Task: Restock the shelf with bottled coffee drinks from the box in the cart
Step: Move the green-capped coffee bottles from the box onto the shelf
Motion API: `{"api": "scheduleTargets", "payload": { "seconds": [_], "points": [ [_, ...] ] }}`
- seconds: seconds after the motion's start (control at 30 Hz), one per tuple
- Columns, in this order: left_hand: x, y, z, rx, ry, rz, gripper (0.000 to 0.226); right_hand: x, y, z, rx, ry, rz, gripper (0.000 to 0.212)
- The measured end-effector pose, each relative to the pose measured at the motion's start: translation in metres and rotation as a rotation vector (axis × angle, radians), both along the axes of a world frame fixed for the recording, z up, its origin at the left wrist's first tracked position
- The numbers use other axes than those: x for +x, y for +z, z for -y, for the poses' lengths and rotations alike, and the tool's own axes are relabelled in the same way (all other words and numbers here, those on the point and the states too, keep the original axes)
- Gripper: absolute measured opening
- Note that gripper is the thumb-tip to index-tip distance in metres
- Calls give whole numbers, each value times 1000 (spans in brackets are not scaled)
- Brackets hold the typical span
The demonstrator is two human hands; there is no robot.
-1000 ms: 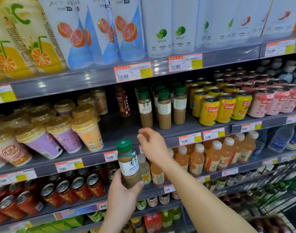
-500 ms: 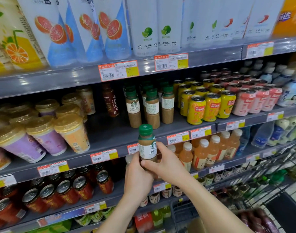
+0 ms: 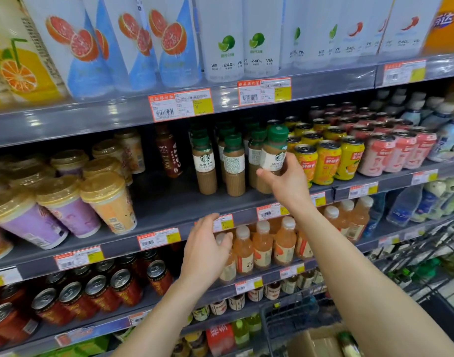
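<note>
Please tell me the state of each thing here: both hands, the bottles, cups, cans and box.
right hand: grips the held bottle
held bottle: capped, slightly tilted
left hand: open, holds nothing
shelf bottles: capped, upright
cups: lidded, leaning
yellow cans: sealed, upright
box: open

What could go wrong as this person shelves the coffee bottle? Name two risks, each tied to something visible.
1. The right hand holds the coffee bottle close beside the standing coffee bottles and the yellow cans; setting it down might knock a neighbour over.
2. Only that hand grips it, low on the body, while the left hand is open lower down; a slip could drop it.
</note>
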State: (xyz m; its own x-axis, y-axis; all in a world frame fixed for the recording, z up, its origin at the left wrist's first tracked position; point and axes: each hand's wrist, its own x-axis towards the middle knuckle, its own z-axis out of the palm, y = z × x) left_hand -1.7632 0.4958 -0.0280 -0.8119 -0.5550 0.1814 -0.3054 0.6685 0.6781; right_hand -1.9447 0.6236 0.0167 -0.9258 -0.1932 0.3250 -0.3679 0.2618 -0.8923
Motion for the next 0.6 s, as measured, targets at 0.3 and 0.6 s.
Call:
{"api": "scheduleTargets", "payload": {
  "seconds": [0.3, 0.6],
  "points": [
    [-31, 0, 18, -282, -34, 140, 65, -24, -26, 12, 138, -20, 27, 56],
    [-25, -26, 28, -429, -58, 201, 75, -25, -37, 12, 206, 5, 9, 67]
  ]
}}
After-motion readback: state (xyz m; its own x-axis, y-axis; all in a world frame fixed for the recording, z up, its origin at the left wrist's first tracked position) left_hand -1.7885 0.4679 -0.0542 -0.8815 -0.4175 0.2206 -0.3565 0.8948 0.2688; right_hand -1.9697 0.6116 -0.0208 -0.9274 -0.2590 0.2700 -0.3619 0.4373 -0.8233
